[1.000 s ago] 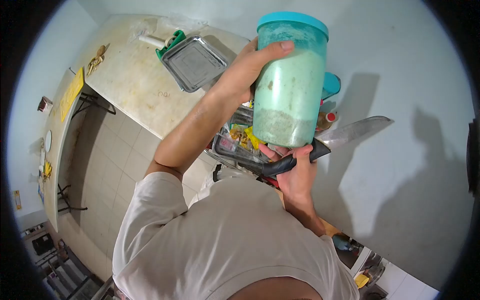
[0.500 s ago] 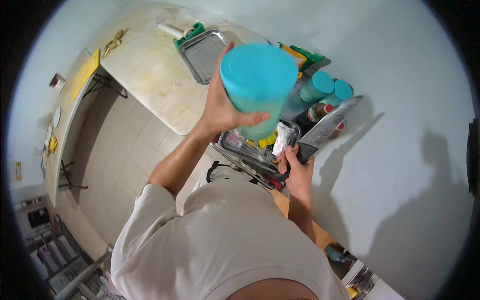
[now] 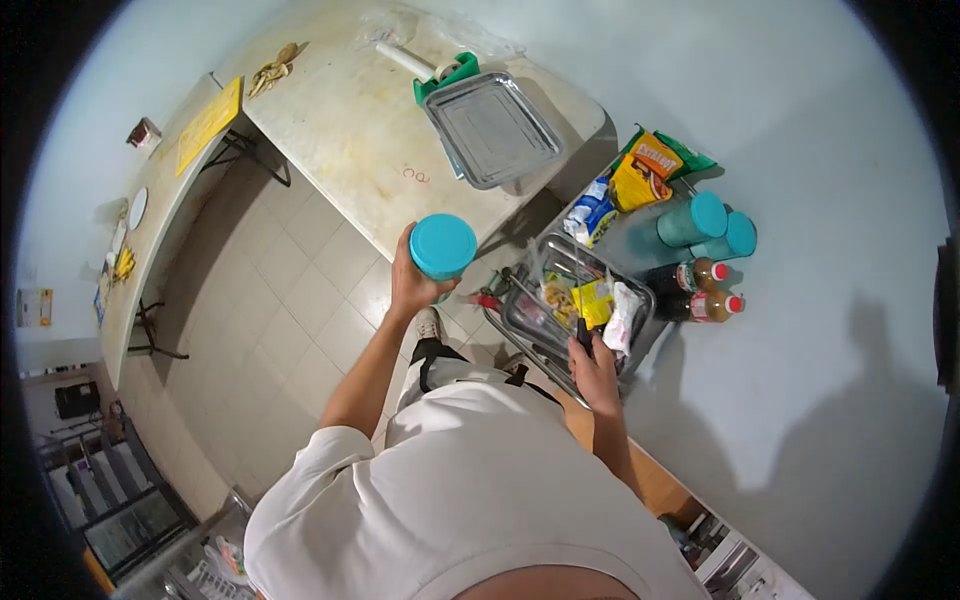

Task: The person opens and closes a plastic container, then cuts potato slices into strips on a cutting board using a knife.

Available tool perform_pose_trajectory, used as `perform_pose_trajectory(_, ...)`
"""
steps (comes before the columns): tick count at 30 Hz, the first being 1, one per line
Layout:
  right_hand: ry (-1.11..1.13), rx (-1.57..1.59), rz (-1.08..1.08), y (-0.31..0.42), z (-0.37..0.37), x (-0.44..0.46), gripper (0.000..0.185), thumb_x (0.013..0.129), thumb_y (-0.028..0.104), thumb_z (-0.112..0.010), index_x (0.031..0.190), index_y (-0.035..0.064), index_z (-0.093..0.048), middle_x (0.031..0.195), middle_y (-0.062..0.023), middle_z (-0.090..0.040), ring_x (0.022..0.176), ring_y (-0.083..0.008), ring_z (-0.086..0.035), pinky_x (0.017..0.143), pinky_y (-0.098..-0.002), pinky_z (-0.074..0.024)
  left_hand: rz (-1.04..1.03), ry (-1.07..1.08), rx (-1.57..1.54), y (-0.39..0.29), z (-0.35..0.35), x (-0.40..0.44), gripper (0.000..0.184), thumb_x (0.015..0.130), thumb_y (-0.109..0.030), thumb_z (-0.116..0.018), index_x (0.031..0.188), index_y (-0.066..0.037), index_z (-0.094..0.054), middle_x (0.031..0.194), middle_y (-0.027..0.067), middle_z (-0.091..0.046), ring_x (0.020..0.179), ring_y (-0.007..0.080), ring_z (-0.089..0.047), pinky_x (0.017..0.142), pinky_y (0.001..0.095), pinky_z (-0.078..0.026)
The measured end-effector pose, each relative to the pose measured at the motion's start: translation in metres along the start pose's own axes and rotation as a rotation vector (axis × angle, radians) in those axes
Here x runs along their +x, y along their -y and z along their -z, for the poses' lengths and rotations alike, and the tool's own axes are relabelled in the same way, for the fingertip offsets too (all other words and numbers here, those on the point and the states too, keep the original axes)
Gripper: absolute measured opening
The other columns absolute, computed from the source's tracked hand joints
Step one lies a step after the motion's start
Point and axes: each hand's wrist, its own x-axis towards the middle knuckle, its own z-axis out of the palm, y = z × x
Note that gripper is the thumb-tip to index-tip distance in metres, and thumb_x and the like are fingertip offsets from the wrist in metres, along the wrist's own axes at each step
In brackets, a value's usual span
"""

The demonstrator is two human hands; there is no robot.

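Fairly bright; soft shadows [image 3: 845, 430] on wall [image 3: 810, 130]; fisheye distortion, black corners [image 3: 25, 30].

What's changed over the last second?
Left hand lowered the teal-lidded jar and shifted it left. Right hand swung the knife inward, from in front of the wall to over the tray. Both holds kept; nothing released.

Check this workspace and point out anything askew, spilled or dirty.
The white table looks soiled, with yellowish stains and a reddish scribble. The metal tray sits askew near its corner, and brownish scraps lie loose on top. I see no clear spill.
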Motion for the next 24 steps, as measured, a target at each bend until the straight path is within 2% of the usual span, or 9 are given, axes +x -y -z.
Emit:
perform_pose_trajectory(3,-0.060,-0.202,0.176,0.009,-0.047,0.025,0.022,0.098,0.022,-0.061,0.097,0.0013,-0.055,0.072,-0.0042,-0.053,0.064,-0.0155,-0.054,0.058,-0.0316,-0.0434,0.096,0.013,-0.089,0.046,0.019,0.006,0.117,0.051,-0.019,-0.095,0.146,-0.001,-0.029,0.129,0.0238,-0.059,0.119,0.0387,-0.061,0.099,0.0460,-0.051)
perform_pose_trajectory(4,-0.118,-0.304,0.295,0.026,-0.070,0.031,0.026,0.096,0.023,-0.062,0.098,-0.0021,-0.055,0.076,-0.0113,-0.056,0.071,-0.0256,-0.058,0.066,-0.0380,-0.0469,0.104,0.014,-0.101,0.062,0.025,0.007,0.116,0.052,-0.019,-0.095,0.146,-0.001,-0.029,0.129,0.0239,-0.059,0.119,0.0387,-0.060,0.099,0.0459,-0.051)
perform_pose_trajectory(11,-0.065,-0.416,0.222,0.101,-0.205,0.087,0.041,0.093,0.026,-0.066,0.116,-0.0070,-0.058,0.095,-0.0292,-0.068,0.092,-0.0472,-0.065,0.078,-0.0482,-0.0499,0.050,0.007,-0.263,0.144,0.057,0.052,0.120,0.057,-0.019,-0.094,0.151,-0.002,-0.022,0.134,0.0238,-0.055,0.124,0.0394,-0.057,0.104,0.0462,-0.047)
perform_pose_trajectory(12,-0.143,-0.460,0.379,0.108,-0.223,0.092,0.039,0.093,0.028,-0.068,0.109,-0.0068,-0.059,0.089,-0.0264,-0.068,0.085,-0.0431,-0.067,0.073,-0.0475,-0.0496,0.027,0.034,-0.270,0.150,0.060,0.060,0.120,0.057,-0.019,-0.094,0.151,-0.002,-0.021,0.136,0.0243,-0.053,0.125,0.0396,-0.056,0.104,0.0464,-0.047)
perform_pose_trajectory(16,0.059,-0.351,0.198,0.159,-0.268,0.107,0.036,0.094,0.031,-0.068,0.099,-0.0044,-0.064,0.082,-0.0209,-0.065,0.075,-0.0305,-0.066,0.066,-0.0410,-0.0475,-0.115,0.047,-0.091,0.148,0.085,0.075,0.112,0.065,-0.016,-0.089,0.153,-0.002,-0.020,0.140,0.0233,-0.049,0.125,0.0413,-0.054,0.107,0.0479,-0.044)
perform_pose_trajectory(19,-0.006,-0.310,0.415,0.139,-0.301,0.135,0.035,0.095,0.033,-0.067,0.103,-0.0008,-0.067,0.083,-0.0166,-0.064,0.079,-0.0254,-0.064,0.066,-0.0376,-0.0467,-0.132,0.110,-0.062,0.131,0.125,0.061,0.098,0.074,-0.012,-0.081,0.153,-0.002,-0.024,0.138,0.0204,-0.050,0.126,0.0379,-0.052,0.110,0.0462,-0.040)
perform_pose_trajectory(20,0.023,-0.184,0.365,0.150,-0.312,0.131,0.032,0.096,0.032,-0.065,0.107,0.0025,-0.069,0.095,-0.0125,-0.066,0.089,-0.0230,-0.062,0.071,-0.0357,-0.0459,-0.113,0.167,-0.096,0.127,0.139,0.055,0.092,0.077,-0.010,-0.077,0.153,-0.002,-0.025,0.137,0.0192,-0.051,0.128,0.0361,-0.051,0.112,0.0454,-0.039)
perform_pose_trajectory(23,0.104,0.118,0.336,0.141,-0.342,0.145,0.031,0.098,0.029,-0.063,0.112,0.0025,-0.069,0.108,-0.0116,-0.065,0.100,-0.0227,-0.061,0.079,-0.0360,-0.0469,0.234,0.465,-0.794,0.082,0.155,0.047,0.077,0.081,-0.006,-0.073,0.149,-0.001,-0.035,0.130,0.0181,-0.055,0.116,0.0309,-0.058,0.100,0.0415,-0.048)
perform_pose_trajectory(24,0.153,0.130,0.312,0.148,-0.349,0.144,0.032,0.099,0.027,-0.062,0.117,0.0013,-0.068,0.118,-0.0141,-0.062,0.109,-0.0249,-0.060,0.090,-0.0354,-0.0469,0.316,0.434,-0.869,0.065,0.154,0.049,0.060,0.090,-0.002,-0.062,0.146,-0.001,-0.039,0.125,0.0154,-0.058,0.114,0.0253,-0.059,0.095,0.0358,-0.049)
